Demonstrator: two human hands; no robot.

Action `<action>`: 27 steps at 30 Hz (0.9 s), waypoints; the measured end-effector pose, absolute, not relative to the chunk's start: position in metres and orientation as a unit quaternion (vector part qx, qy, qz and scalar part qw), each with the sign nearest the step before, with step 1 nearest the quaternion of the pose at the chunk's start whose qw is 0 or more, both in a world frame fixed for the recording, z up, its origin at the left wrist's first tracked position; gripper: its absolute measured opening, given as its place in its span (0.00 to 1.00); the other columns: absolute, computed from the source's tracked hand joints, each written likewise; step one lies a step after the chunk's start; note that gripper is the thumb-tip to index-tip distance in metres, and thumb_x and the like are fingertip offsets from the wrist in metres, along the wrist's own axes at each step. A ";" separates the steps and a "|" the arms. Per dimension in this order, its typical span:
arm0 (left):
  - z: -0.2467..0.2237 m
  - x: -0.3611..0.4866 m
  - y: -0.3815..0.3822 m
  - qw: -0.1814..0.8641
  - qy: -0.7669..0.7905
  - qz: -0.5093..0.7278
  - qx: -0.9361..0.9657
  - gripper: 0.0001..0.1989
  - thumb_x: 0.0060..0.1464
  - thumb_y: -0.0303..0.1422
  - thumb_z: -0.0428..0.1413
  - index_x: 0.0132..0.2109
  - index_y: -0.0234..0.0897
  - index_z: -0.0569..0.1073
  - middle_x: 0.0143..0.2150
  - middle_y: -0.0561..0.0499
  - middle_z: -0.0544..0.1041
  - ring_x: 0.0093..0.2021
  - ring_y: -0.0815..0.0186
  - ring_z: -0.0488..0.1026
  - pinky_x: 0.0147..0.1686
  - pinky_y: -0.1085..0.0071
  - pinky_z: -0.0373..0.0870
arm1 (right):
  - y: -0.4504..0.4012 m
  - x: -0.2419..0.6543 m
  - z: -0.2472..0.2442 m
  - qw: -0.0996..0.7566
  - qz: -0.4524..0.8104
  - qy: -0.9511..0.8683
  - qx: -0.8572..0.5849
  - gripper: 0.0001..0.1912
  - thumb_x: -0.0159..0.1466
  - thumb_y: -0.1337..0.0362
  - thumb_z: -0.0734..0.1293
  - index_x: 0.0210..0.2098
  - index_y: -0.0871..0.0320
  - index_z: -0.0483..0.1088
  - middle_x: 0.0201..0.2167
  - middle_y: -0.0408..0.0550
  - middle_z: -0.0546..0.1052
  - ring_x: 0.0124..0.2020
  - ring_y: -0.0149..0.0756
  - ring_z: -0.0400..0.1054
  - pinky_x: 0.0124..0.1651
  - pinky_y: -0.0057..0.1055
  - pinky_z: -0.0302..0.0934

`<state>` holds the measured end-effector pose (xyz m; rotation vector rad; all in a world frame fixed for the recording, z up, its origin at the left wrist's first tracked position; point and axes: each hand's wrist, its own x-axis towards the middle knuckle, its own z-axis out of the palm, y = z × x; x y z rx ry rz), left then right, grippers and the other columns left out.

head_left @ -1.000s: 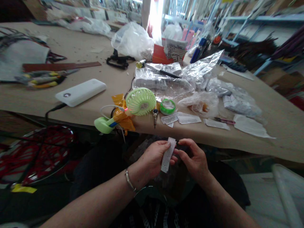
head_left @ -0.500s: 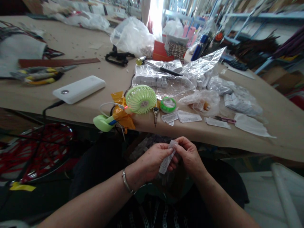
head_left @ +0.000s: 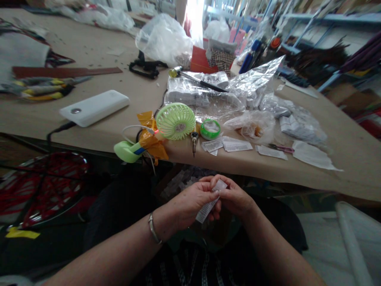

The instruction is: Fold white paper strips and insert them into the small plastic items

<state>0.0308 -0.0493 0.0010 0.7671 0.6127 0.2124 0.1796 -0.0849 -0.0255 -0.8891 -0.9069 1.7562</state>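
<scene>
A narrow white printed label (head_left: 205, 211) is pinched between both hands, in front of the table edge. My left hand (head_left: 193, 200) grips it along its middle, with the lower end hanging below the fingers. At the label's upper end, my right hand (head_left: 236, 196) is closed on it, thumb tip close to the left thumb. Printed text shows on the lower part; the fingers behind are partly hidden. Below the hands, an open box holds many pale scraps (head_left: 178, 182). More printed labels (head_left: 237, 144) lie on the table just beyond.
Near the table edge are a green fan (head_left: 175, 121), a soldering iron (head_left: 194, 141), a green round tin (head_left: 210, 129) and pink-handled scissors (head_left: 284, 149). A white power bank (head_left: 95, 108) and pliers (head_left: 44, 89) lie left. A hammer (head_left: 202, 81) rests on plastic-wrapped label bundles (head_left: 187, 97).
The fingers have shifted on the label, and its upper end now looks turned or folded between them. My hands sit slightly lower, and the view has moved a little.
</scene>
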 end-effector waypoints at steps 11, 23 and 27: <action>-0.001 0.030 -0.044 0.864 0.333 0.184 0.329 0.10 0.48 0.36 0.57 0.30 0.32 0.68 0.22 0.54 0.69 0.20 0.73 0.66 0.20 0.76 0.61 | -0.097 0.184 -0.005 0.400 0.166 -0.681 -0.590 0.19 0.62 0.64 0.62 0.52 0.55 0.65 0.49 0.52 0.68 0.52 0.41 0.63 0.55 0.40 0.58; 0.001 0.029 -0.042 0.855 0.344 0.197 0.335 0.09 0.49 0.35 0.56 0.31 0.32 0.68 0.22 0.54 0.69 0.19 0.74 0.66 0.19 0.77 0.60 | -0.093 0.174 -0.009 0.386 0.167 -0.674 -0.608 0.19 0.63 0.63 0.61 0.54 0.53 0.62 0.48 0.52 0.70 0.50 0.42 0.64 0.53 0.42 0.59; 0.004 0.029 -0.041 0.851 0.344 0.202 0.342 0.08 0.50 0.33 0.55 0.31 0.31 0.68 0.21 0.54 0.68 0.18 0.74 0.65 0.19 0.78 0.59 | -0.092 0.172 -0.008 0.386 0.178 -0.679 -0.599 0.16 0.63 0.64 0.61 0.51 0.53 0.65 0.45 0.51 0.71 0.48 0.41 0.65 0.51 0.39 0.60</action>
